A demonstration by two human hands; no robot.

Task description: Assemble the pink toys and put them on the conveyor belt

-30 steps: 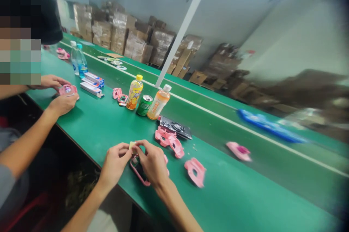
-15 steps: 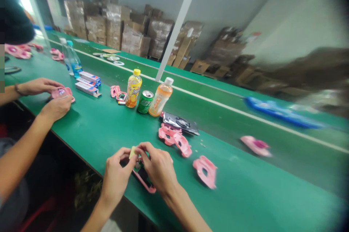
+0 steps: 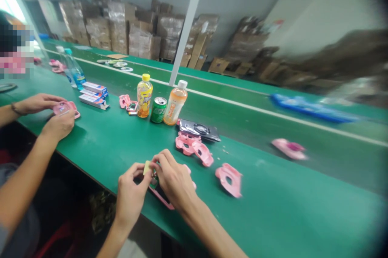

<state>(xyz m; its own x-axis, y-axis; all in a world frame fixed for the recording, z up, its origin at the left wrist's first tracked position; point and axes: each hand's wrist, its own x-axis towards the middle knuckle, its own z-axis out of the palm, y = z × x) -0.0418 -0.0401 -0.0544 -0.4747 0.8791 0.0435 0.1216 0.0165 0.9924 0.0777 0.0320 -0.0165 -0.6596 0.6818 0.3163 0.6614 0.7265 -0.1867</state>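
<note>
Between the thumb and fingers of my left hand (image 3: 131,189) is a small pale yellow piece (image 3: 146,168). The fingertips of my right hand (image 3: 172,175) are pinched together against its right side; whatever they hold is too small to make out. Just below both hands, a pink casing (image 3: 165,201) with a green circuit board inside lies near the table's front edge, partly covered by my right hand. Pink shell parts (image 3: 203,154) lie beyond my right hand, and another pink shell (image 3: 229,180) is to the right.
Behind the hands stand a yellow-capped bottle (image 3: 144,96), a green can (image 3: 159,110) and a white-capped bottle (image 3: 176,103). A black device (image 3: 199,129) lies beside them. At left, a co-worker's hands hold a pink part (image 3: 65,108). Another pink part (image 3: 289,149) lies on the belt.
The view has shifted slightly. My right hand has moved a little, and more of a pink part shows behind it. The yellow piece remains between my hands. The pink part on the belt sits slightly further right.
</note>
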